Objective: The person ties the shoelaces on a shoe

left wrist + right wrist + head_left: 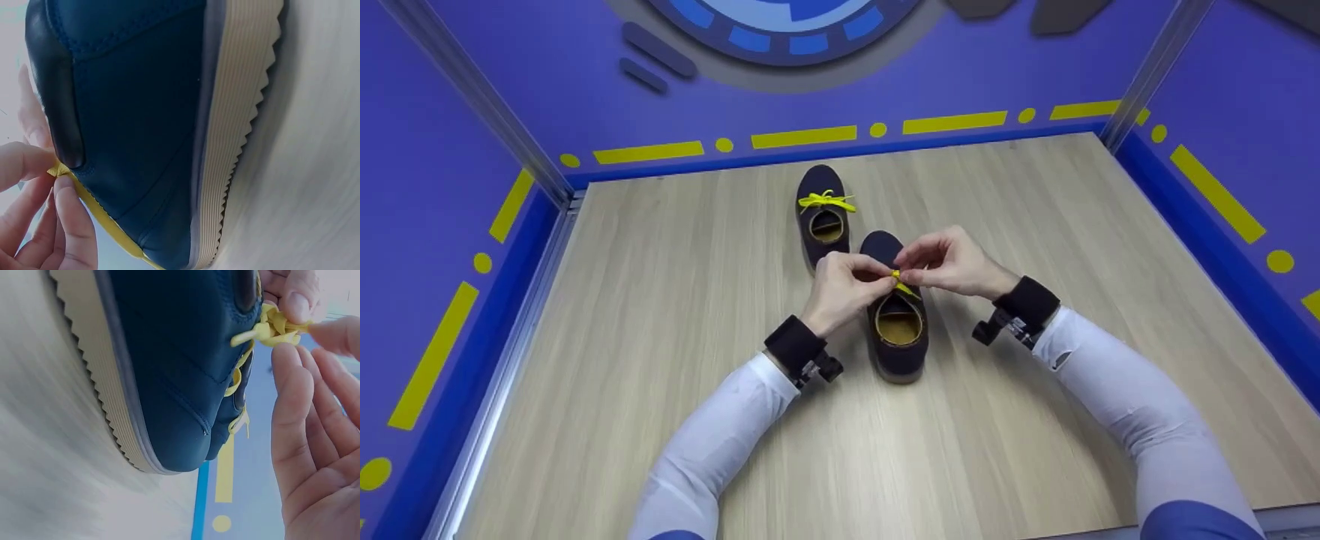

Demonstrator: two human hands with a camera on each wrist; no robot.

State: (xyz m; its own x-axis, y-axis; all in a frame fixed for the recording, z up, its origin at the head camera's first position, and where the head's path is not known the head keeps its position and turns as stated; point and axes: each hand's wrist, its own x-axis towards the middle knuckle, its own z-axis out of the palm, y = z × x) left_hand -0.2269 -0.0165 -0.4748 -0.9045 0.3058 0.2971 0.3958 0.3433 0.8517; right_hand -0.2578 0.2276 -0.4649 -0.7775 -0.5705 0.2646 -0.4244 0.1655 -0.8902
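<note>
The nearer dark shoe stands on its sole on the wooden table, toe pointing away. Over its tongue, my left hand pinches the yellow shoelace between thumb and fingertips. From the other side my right hand meets it, thumb and fingertips pinching the same lace. A bunched yellow knot with loops shows at the fingertips in the right wrist view. The fingers partly hide this knot in the head view.
Just beyond and to the left stands the second dark shoe, its yellow lace tied in a bow. Blue-purple walls with yellow marks border the pale wooden tabletop at the back and sides.
</note>
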